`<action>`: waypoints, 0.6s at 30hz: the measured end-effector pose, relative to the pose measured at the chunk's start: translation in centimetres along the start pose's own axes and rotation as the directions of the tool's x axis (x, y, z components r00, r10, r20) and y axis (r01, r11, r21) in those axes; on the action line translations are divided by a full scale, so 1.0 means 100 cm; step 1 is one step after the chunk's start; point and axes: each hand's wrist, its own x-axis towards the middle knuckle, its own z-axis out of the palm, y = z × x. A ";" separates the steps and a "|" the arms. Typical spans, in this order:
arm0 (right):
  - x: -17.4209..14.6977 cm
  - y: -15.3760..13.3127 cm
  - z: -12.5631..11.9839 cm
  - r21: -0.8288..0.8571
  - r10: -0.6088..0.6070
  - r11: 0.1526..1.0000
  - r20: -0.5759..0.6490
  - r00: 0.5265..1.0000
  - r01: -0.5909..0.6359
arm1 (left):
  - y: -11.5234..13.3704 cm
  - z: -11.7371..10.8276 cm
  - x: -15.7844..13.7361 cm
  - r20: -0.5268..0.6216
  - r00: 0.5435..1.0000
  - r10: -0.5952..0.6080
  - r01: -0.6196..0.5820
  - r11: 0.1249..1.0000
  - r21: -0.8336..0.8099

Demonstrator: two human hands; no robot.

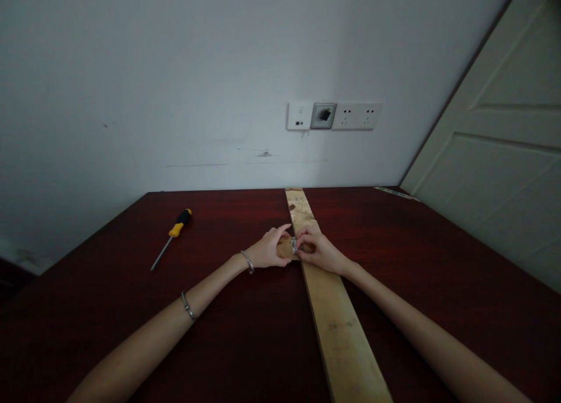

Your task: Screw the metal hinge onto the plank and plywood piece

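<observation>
A long pale wooden board (339,327) runs from the near edge of the dark red table to the wall. Over it, my left hand (268,249) is closed around a small tan piece (284,250), possibly wood or card. My right hand (322,250) pinches a small silvery metal part (294,245) against the tan piece's right side. Its exact kind is too small to make out. The right hand's heel is over the board. To the left lies a screwdriver (176,229) with a black and yellow handle, its shaft pointing toward me.
The dark red table (228,333) meets a white wall (197,87). Wall sockets (333,116) sit above its back edge, with a black plug in one. A white panelled door (504,134) stands at the right. A thin pale strip (397,193) lies in the back right corner.
</observation>
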 end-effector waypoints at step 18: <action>0.009 0.030 -0.036 -0.149 0.416 0.866 -0.311 0.854 -0.477 | -0.006 0.002 0.001 -0.015 1.000 0.007 -0.007 0.999 -0.031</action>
